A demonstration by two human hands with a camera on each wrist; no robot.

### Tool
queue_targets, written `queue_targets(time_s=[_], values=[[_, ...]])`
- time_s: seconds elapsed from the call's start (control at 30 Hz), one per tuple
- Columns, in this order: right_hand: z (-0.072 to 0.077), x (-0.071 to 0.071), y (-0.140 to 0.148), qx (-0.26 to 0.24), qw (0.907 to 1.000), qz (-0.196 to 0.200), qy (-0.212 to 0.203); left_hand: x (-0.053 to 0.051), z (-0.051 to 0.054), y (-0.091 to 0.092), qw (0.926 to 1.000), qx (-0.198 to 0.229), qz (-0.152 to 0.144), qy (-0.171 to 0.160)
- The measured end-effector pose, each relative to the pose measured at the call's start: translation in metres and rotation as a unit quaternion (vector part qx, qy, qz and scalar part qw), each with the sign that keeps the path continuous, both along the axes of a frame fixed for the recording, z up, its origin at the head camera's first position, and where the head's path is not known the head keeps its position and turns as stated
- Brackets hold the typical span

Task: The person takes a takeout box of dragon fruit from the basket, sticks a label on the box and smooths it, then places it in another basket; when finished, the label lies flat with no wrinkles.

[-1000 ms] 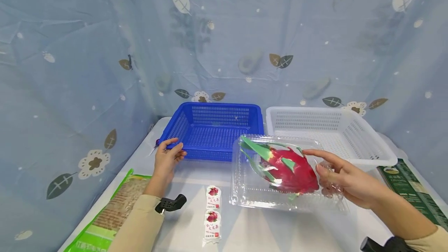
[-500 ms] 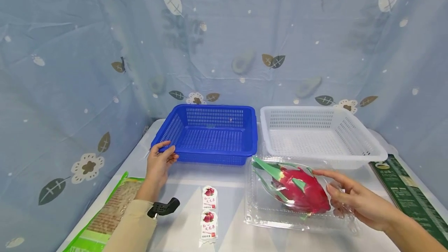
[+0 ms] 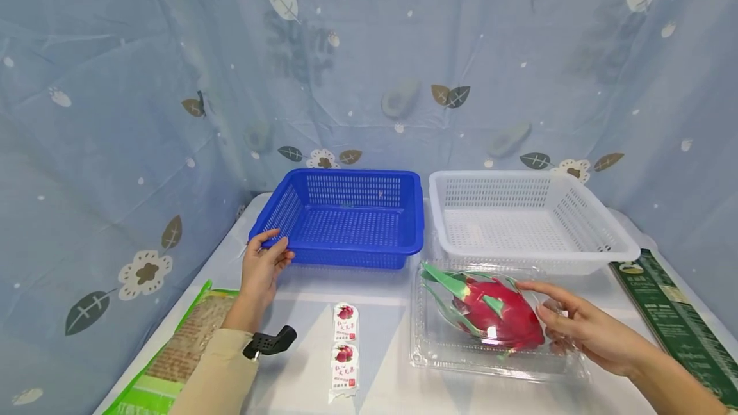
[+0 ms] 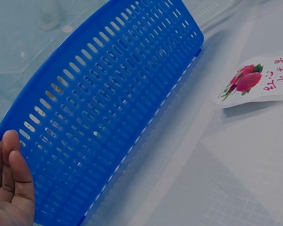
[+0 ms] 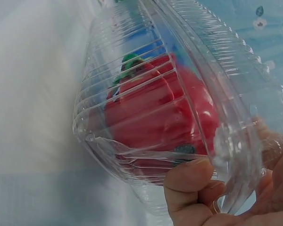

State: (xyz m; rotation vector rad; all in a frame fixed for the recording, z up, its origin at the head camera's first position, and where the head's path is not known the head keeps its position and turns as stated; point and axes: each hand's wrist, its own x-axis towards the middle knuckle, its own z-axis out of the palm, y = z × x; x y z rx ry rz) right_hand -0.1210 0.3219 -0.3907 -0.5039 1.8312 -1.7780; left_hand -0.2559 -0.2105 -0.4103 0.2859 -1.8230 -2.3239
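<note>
A clear plastic box (image 3: 461,354) with a red and green dragon fruit (image 3: 498,312) inside is held at its right end by my right hand (image 3: 594,332). In the right wrist view, thumb and fingers pinch the rim of the box (image 5: 132,155). My left hand (image 3: 262,274) grips the front left corner of the blue basket (image 3: 346,255); the left wrist view has its fingers curled at the rim of the basket (image 4: 99,89). Two joined dragon fruit labels (image 3: 344,344) lie on the table between the hands.
A white basket (image 3: 536,253) stands right of the blue one, behind the clear box. A green-edged bag (image 3: 184,344) lies at the left, partly behind the left forearm. At the right lies a dark green package (image 3: 674,312). Patterned blue cloth hangs behind.
The right hand has lowered the boxed dragon fruit and moved it rightward, nearer the table in front of the white basket. The left hand has kept its hold on the blue basket.
</note>
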Motion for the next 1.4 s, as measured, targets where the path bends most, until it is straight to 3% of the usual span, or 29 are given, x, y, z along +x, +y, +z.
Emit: queue_targets(time_s=[0.3,0.57,0.8,0.97,1.13,1.23,1.33,1.4], values=[[-0.003,-0.001,-0.001,0.042,0.9984,-0.033,0.017,-0.002,0.004,0.002,0.9999,-0.005,0.004,0.01],[0.004,-0.003,-0.001,0.169,0.9843,-0.051,-0.002,-0.001,0.005,-0.002,0.9999,-0.003,0.013,0.008],[0.005,-0.002,-0.005,0.194,0.978,-0.071,-0.026,0.012,0.002,-0.008,0.9978,-0.062,-0.023,-0.003],[0.006,0.002,-0.006,0.209,0.9741,-0.083,-0.019,0.027,-0.003,-0.01,0.9897,-0.124,-0.071,-0.017],[0.007,0.004,-0.007,0.252,0.9628,-0.095,-0.015,0.04,-0.009,-0.011,0.9831,-0.151,-0.1,-0.027],[0.008,0.004,-0.007,0.257,0.9613,-0.097,-0.017,0.047,-0.013,-0.009,0.9776,-0.172,-0.117,-0.028],[0.007,0.005,-0.006,0.244,0.9646,-0.098,-0.017,0.055,-0.016,-0.006,0.9662,-0.207,-0.151,-0.027],[0.007,0.005,-0.007,0.24,0.9652,-0.103,-0.015,0.06,-0.019,-0.003,0.9531,-0.237,-0.187,-0.025]])
